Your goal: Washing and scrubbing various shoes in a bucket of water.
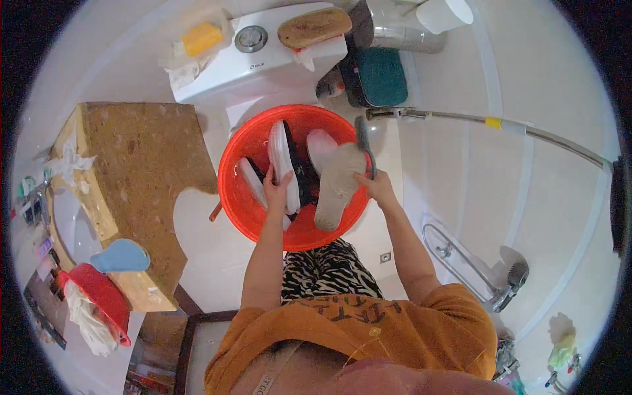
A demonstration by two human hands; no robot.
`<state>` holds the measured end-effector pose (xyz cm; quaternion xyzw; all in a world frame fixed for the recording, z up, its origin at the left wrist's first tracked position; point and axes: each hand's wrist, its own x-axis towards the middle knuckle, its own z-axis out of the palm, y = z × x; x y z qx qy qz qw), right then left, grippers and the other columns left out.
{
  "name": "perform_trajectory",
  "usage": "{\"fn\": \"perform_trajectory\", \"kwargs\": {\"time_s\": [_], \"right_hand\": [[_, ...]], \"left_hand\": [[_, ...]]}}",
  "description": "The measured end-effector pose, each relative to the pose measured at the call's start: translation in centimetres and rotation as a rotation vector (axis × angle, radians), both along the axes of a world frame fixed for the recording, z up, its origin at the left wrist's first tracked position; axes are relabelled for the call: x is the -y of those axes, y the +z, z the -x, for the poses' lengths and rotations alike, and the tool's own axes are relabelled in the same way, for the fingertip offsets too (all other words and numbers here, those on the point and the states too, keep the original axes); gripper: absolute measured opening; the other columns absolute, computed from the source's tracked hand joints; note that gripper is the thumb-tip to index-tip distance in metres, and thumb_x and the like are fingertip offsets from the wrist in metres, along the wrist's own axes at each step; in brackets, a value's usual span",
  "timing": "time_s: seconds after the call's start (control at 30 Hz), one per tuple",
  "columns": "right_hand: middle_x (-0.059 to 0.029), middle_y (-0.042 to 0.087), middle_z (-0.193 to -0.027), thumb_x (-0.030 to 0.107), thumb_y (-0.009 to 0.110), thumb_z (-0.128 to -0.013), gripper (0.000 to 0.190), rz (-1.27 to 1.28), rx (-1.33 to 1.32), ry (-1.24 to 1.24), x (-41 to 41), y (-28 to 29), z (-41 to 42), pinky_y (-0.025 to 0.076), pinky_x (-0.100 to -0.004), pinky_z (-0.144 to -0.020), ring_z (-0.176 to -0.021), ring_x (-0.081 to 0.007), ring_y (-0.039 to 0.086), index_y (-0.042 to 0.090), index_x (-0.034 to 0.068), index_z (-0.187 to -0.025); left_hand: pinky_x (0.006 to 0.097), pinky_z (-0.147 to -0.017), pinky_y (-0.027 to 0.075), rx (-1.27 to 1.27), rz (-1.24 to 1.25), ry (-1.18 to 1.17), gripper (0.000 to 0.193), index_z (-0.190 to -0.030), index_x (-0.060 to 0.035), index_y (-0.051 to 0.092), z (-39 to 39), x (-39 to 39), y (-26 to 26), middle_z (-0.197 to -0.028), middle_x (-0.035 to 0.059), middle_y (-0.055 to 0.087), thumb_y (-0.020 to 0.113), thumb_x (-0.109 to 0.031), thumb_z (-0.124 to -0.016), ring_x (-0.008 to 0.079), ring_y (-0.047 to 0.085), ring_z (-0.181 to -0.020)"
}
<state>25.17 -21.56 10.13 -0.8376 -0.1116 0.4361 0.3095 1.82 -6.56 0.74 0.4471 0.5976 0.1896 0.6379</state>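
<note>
My left hand (pixel 276 190) grips a black shoe (pixel 295 168) by its thick white sole; the shoe lies on its side in a red plastic basin (pixel 232 217). To its left in the basin is another white-soled shoe (pixel 253 180), partly covered by my left hand and arm. My right hand (pixel 376 186) holds a beige insole (pixel 338 185) over the basin's right side. With it, the same hand holds a grey-handled tool (pixel 364 133), whose working end I cannot make out. Behind the insole, a pinkish-white sole-shaped piece (pixel 320 148) rests in the basin, partly hidden.
Beyond the basin stands a white toilet tank (pixel 266 74) with a wooden-backed brush (pixel 314 28) on top. A brown washbasin cabinet (pixel 143 153) is at left, with a blue insole (pixel 121 256) on its edge. A metal pole (pixel 459 118) runs along the right wall.
</note>
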Motion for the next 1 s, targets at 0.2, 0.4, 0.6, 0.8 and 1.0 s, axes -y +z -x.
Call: {"fn": "perform_trajectory", "kwargs": {"time_s": [0.2,0.4,0.6,0.8,1.0], "right_hand": [[-0.0178,0.064,-0.083,0.037,0.070,-0.076,0.047,0.066,0.180,0.118,-1.7,-2.7,-0.2,0.048,-0.0406,-0.068,-0.076,-0.0310,0.062,0.061,-0.003,-0.099],[-0.0245,0.062,-0.105,0.040,0.066,-0.080,0.064,0.062,0.346,0.104,-4.5,-1.2,1.1,0.048,-0.0449,-0.079,-0.095,-0.0399,0.061,0.042,0.004,-0.128],[-0.0227,0.059,-0.113,0.037,0.050,-0.091,0.058,-0.069,0.440,0.101,-3.6,-0.5,5.3,0.048,-0.0452,-0.082,-0.096,-0.0410,0.060,0.029,0.013,-0.140],[-0.0226,0.052,-0.124,0.032,0.049,-0.091,0.057,0.130,0.047,0.219,-7.8,2.6,10.6,0.048,-0.0429,-0.078,-0.095,-0.0382,0.060,0.029,0.013,-0.141],[-0.0176,0.059,-0.112,0.030,0.073,-0.074,0.071,-0.006,0.132,-0.209,-3.7,-4.5,9.9,0.048,-0.0361,-0.079,-0.096,-0.0250,0.061,0.042,-0.002,-0.129]], "left_hand": [[0.0353,-0.096,0.040,-0.049,-0.042,-0.022,0.070,-0.130,0.0062,0.044,1.0,-0.1,-2.4,-0.125,0.0229,0.051,0.073,-0.029,-0.077,0.0312,0.052,-0.113],[0.0421,-0.103,0.033,-0.294,-0.331,-0.158,0.083,-0.138,0.0046,0.025,1.1,1.3,-6.4,-0.131,0.0287,0.042,0.070,-0.027,-0.077,0.0413,0.044,-0.120],[0.0449,-0.100,0.036,-0.461,-0.238,-0.194,0.093,-0.137,-0.0001,0.016,-2.5,2.1,-5.2,-0.127,0.0318,0.043,0.076,-0.022,-0.070,0.0446,0.045,-0.117],[0.0439,-0.100,0.036,-0.367,-0.199,-0.132,0.095,-0.134,-0.0014,0.017,-1.4,1.6,-5.3,-0.124,0.0304,0.045,0.079,-0.021,-0.065,0.0432,0.048,-0.114],[0.0416,-0.101,0.036,-0.267,-0.285,-0.140,0.089,-0.135,-0.0004,0.023,-0.6,2.8,-3.8,-0.128,0.0269,0.043,0.077,-0.013,-0.065,0.0405,0.044,-0.119]]}}
